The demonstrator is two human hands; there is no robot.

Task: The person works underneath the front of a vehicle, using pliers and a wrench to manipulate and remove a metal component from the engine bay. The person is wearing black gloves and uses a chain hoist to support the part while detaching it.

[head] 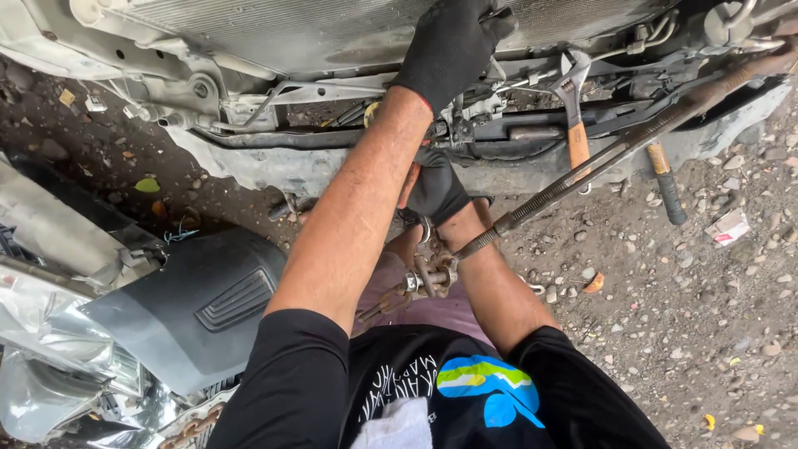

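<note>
At lower left lies one dark bumper piece [195, 308]; at centre, one threaded steel rod [615, 154] runs up to the upper right; the right hand [434, 189], gloved, curls shut around small parts under the car frame [332, 166]; the left hand [451, 41], gloved, presses closed at top centre; beyond, two wooden-handled tools: one adjustable wrench [573, 108], one hammer handle [665, 183].

Both hands wear black knit gloves — the left hand [453, 41] and the right hand [436, 187] — above a black short-sleeved shirt [399, 391] printed white, blue and green.
</note>
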